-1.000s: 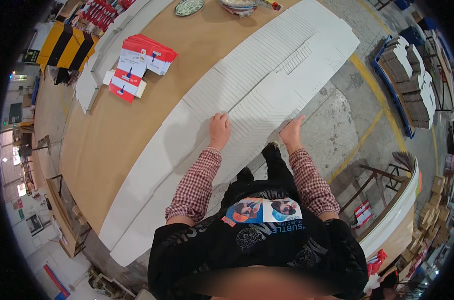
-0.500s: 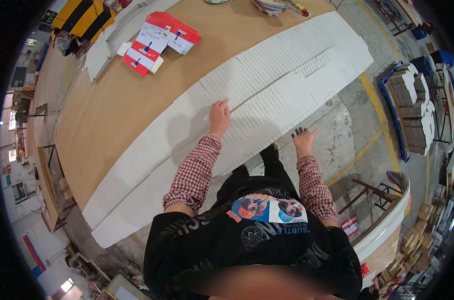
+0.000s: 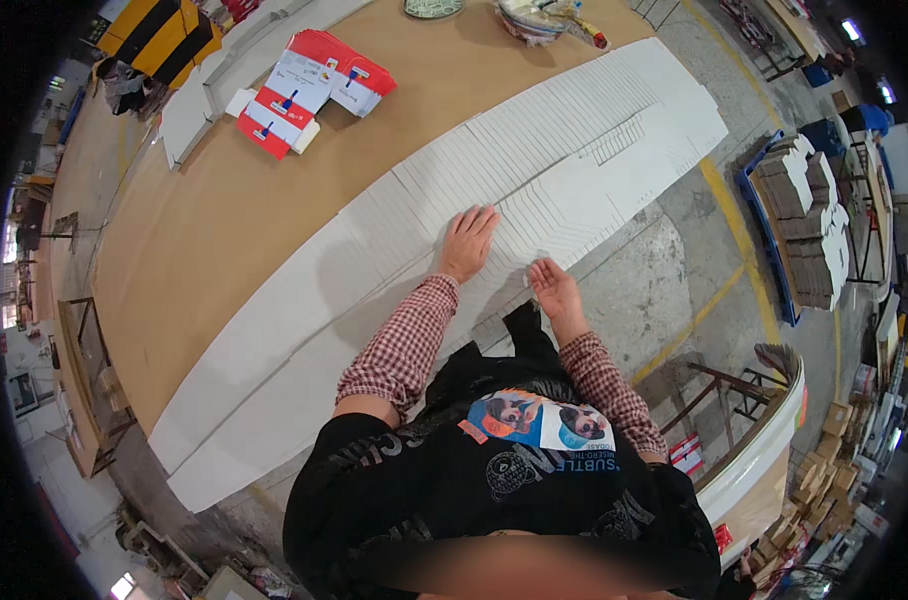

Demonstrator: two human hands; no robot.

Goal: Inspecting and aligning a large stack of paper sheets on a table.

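Note:
A long row of overlapping white card sheets point(image 3: 574, 110), fanned out like shingles, stretches diagonally across the brown table from near left to far right. My left hand point(image 3: 468, 243) rests with its fingers extended on the middle of these sheets. At their near edge is my right hand point(image 3: 557, 293), fingers stretched and lightly curved, palm turned partly up. It appears to hold nothing; whether its fingertips touch the sheets I cannot tell.
Red and white flat cartons point(image 3: 314, 85) lie on the brown tabletop point(image 3: 189, 255) beyond the sheets. A tape-wrapped bundle point(image 3: 539, 20) sits at the far edge. To the right, a blue pallet point(image 3: 771, 235) holds stacked white card. A curved-edge table point(image 3: 749, 470) stands near right.
My left hand has slid right over the sheets, its fingers now stretched out. My right hand has moved left from over the floor to the sheets' near edge.

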